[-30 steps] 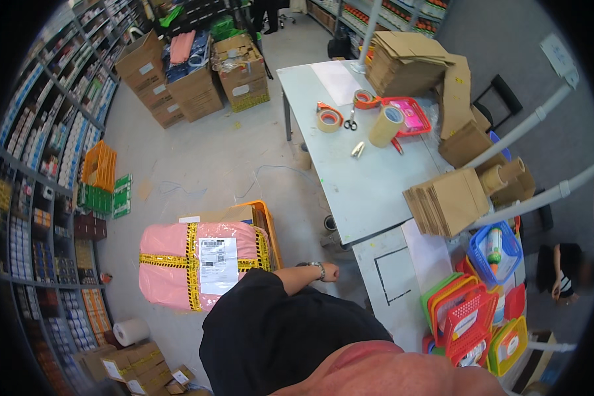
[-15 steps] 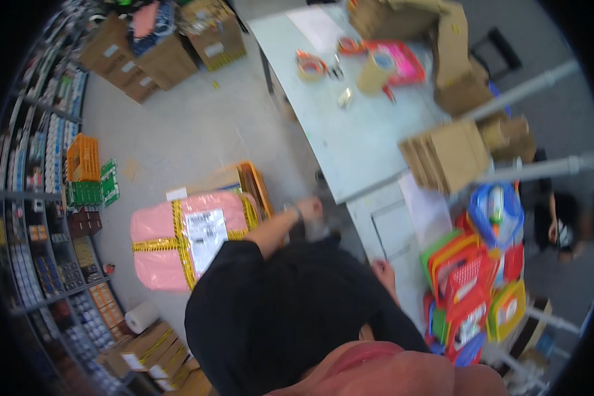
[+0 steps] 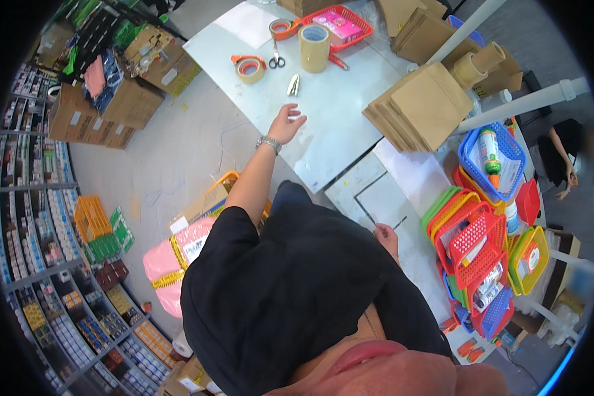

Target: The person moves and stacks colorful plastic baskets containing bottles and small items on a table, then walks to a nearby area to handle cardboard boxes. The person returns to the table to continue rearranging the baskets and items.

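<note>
My left hand [image 3: 288, 125] reaches over the white table [image 3: 330, 132], fingers apart and empty. Just beyond its fingertips lies a small silver metal object [image 3: 294, 85], its kind unclear. Past that are black-handled scissors [image 3: 276, 59], a tape roll in an orange dispenser [image 3: 249, 69], a second tape dispenser [image 3: 282, 28] and a tall stack of clear tape [image 3: 314, 49]. A red basket [image 3: 360, 30] holds a pink packet [image 3: 337, 28], with a red cutter [image 3: 338, 61] beside it. At the near table edge my right hand [image 3: 387, 239] has curled fingers; anything in them is hidden.
Flat brown cartons [image 3: 426, 105] and stacked colored baskets [image 3: 465, 244] with bottles stand at right. A pink wrapped parcel [image 3: 162, 261] and an orange crate [image 3: 92, 218] are on the floor left, before stocked shelves [image 3: 39, 244]. Another person [image 3: 561, 155] is at far right.
My left hand has moved from beside the pink parcel up and over the table, its fingers now spread. The view has turned toward the table. My right hand stays at the table edge.
</note>
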`<move>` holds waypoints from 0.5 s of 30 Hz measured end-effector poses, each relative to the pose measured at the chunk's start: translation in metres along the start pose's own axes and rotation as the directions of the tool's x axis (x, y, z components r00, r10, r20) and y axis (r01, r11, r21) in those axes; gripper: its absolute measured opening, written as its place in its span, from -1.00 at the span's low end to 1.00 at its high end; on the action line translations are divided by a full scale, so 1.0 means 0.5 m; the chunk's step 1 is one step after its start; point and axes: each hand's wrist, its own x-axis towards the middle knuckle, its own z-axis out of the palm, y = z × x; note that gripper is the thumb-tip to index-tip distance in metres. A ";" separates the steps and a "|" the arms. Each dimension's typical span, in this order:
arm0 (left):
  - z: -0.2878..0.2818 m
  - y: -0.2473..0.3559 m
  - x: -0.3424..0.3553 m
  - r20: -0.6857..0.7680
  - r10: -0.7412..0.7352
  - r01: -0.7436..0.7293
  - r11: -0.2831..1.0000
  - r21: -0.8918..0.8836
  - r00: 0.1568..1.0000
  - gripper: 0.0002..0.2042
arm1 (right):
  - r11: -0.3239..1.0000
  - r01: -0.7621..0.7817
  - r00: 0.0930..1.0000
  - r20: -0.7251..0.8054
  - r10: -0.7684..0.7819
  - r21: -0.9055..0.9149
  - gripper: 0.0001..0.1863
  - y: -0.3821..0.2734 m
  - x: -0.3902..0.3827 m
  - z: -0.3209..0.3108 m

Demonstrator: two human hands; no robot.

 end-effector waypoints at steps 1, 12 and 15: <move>-0.016 0.021 0.050 -0.025 0.033 -0.034 0.999 -0.040 0.999 -0.50 | 1.000 -0.013 1.000 -0.008 0.013 -0.002 -0.65 -0.004 0.008 0.011; -0.185 0.161 0.769 0.117 0.289 -0.299 0.951 0.084 0.950 -0.46 | 0.939 -0.188 0.968 -0.215 0.128 -0.287 -0.67 -0.211 0.101 0.313; -0.136 0.200 0.907 0.333 0.406 -0.516 0.762 0.391 0.851 -0.37 | 0.948 -0.317 0.921 -0.247 0.301 -0.026 -0.71 -0.276 0.073 0.410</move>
